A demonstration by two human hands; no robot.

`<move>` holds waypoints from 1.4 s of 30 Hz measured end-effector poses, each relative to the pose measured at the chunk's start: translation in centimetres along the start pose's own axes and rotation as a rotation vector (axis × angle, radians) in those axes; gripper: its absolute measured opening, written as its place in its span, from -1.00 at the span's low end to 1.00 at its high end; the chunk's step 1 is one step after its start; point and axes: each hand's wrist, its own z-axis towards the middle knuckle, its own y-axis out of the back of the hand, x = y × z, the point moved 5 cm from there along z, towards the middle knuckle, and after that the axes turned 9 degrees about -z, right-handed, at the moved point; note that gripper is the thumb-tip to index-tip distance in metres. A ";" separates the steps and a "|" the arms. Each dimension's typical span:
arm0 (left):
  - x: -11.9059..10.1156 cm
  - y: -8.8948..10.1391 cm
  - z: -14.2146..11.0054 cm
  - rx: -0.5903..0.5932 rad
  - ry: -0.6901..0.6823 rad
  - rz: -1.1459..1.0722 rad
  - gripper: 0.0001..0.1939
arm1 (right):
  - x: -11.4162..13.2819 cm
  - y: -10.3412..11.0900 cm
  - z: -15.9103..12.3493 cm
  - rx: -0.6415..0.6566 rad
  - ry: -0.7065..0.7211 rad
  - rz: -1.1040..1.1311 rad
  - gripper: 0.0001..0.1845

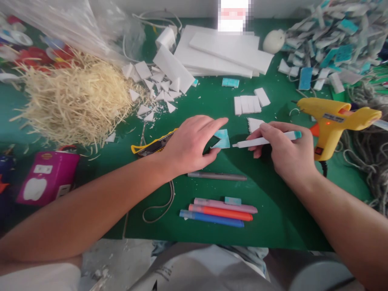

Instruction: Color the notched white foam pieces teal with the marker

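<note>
Holds a small blue-painted piece [224, 139] in the gap between the two hands, roughly midway from the far edge to the near edge of the green counter [279, 228]. Has it directly off the fingertips of the left hand [195, 143], so nearer to that hand than to the right hand [286, 149]. Points a slim white marker [257, 141] at it from the right, nib just beside the piece's right edge, on a sliver of green. Runs the marker nearly parallel to the counter's near edge, tilted slightly toward the far edge at its teal end. Cannot tell the piece's long axis for certain, because of the fingers over its left side.

Curls the left hand loosely, gripping the piece between thumb and fingers, forefinger stretched out on the far side and thumb on the near. Has the right hand closed in a writing grip around the marker's barrel, just beside a rough white scrap [254, 123].

Covers part of a yellow cutter [151, 146] with the left hand. Leaves a grey marker [218, 176] toward the near edge, then three coloured markers [221, 212] closer to it, and small white blocks [248, 104] toward the far edge.
</note>
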 end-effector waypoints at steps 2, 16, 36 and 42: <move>0.0 0.0 0.0 -0.002 -0.009 0.003 -0.51 | 0.1 0.0 0.0 -0.004 0.012 0.009 -0.65; 0.1 0.4 -0.1 0.002 0.019 0.042 -0.49 | -0.1 0.0 -0.1 0.045 0.073 -0.022 -0.68; 0.2 0.3 -0.1 0.015 0.024 0.020 -0.49 | 0.1 -0.2 -0.2 0.068 0.053 0.013 -0.67; 0.0 0.3 -0.1 -0.024 -0.028 0.050 -0.51 | -0.1 -0.3 -0.1 0.058 0.078 0.001 -0.71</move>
